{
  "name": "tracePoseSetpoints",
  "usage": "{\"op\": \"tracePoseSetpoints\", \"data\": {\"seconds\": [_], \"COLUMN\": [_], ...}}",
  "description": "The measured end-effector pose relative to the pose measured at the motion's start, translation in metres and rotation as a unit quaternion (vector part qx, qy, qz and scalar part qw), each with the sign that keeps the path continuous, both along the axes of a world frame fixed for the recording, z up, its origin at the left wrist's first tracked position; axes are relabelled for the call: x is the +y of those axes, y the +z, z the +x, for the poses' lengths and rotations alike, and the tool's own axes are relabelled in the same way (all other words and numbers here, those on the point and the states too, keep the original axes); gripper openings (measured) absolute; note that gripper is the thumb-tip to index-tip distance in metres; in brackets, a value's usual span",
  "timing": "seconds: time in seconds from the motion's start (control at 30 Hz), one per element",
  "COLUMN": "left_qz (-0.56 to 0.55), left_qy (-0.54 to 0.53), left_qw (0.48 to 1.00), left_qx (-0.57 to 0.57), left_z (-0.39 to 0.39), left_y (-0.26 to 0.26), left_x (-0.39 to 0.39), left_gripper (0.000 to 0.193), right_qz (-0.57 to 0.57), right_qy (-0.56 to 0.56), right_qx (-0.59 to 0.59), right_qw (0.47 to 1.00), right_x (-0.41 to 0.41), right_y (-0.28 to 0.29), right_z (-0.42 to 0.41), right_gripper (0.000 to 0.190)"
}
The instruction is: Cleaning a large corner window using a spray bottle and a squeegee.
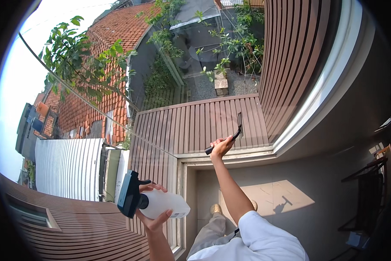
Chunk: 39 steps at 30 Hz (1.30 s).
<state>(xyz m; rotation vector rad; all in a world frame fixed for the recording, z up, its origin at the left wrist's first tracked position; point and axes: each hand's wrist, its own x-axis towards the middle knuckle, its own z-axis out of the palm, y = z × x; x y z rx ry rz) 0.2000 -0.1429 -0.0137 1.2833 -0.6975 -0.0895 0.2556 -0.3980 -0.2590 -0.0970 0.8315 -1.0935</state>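
My left hand (154, 222) grips a translucent white spray bottle (161, 203) by its body. The bottle is tipped on its side, and its large dark spray head (128, 194) points left. My right hand (222, 146) is closed around the black handle of a window squeegee (237, 132). The squeegee's blade stands nearly upright in view, at a large glass window pane (202, 127); whether its edge touches the glass I cannot tell. Faint reflections show on the pane.
The pale window frame (237, 153) turns a corner before me. Beyond the glass are brown slatted cladding (195, 114), tiled roofs (117, 29) and leafy branches (68, 49). A sunlit patch (273, 192) lies on the tiled floor (299, 173). Dark furniture (368, 195) stands at right.
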Motion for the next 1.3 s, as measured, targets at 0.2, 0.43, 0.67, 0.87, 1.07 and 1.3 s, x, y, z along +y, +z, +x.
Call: {"op": "tracePoseSetpoints", "data": {"seconds": [0.2, 0.43, 0.67, 0.87, 1.07, 1.3], "left_qz": [0.021, 0.012, -0.019, -0.033, -0.007, 0.058], "left_qy": [-0.03, -0.039, -0.029, -0.072, -0.076, -0.069], "left_qw": [0.999, 0.998, 0.999, 0.997, 0.996, 0.994], "left_qx": [-0.014, 0.042, -0.004, 0.012, 0.05, 0.063], "left_z": [0.024, 0.044, 0.056, 0.061, 0.064, 0.067], "left_y": [0.018, 0.008, -0.003, -0.009, -0.016, -0.021], "left_x": [0.052, 0.091, 0.076, 0.073, 0.093, 0.095], "left_gripper": [0.073, 0.069, 0.057, 0.061, 0.068, 0.068], "right_qz": [-0.049, -0.015, -0.367, -0.532, -0.533, -0.399], "right_qy": [0.237, 0.384, 0.16, 0.018, 0.018, 0.199], "right_qx": [-0.019, -0.03, 0.334, 0.437, 0.566, 0.617], "right_qw": [0.97, 0.923, 0.853, 0.725, 0.629, 0.648], "right_x": [0.132, 0.172, 0.111, 0.055, 0.055, 0.098], "right_y": [0.03, 0.025, 0.063, 0.076, -0.021, -0.148], "right_z": [0.068, 0.012, -0.005, 0.038, 0.033, 0.027], "right_gripper": [0.034, 0.03, 0.025, 0.02, 0.025, 0.03]}}
